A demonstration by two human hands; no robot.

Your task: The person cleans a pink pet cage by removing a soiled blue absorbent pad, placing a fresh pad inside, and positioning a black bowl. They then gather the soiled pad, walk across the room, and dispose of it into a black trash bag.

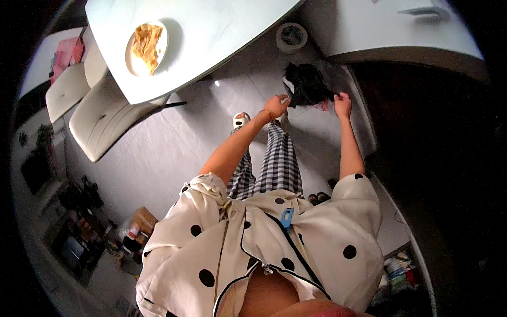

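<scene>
Both of my arms reach out over the floor towards a dark, crumpled bundle of fabric or a bag [307,84], with a white patch at its left and something pink and red under its lower edge. My left hand [277,107] is at the bundle's left side, its fingers bent against the edge. On the other side, my right hand [343,104] pinches a dark end of it. Whether these are cloth, straps or bag handles is too dark to tell. A round light-rimmed bin [280,39] stands just beyond the bundle.
A white table [206,35] at the upper left bears a plate [132,65] of food. Beige chairs [95,119] stand beside it. At the upper right is a white countertop [380,31]. Dark shoes [319,198] lie near my legs, and a cardboard box [145,220] sits at the lower left.
</scene>
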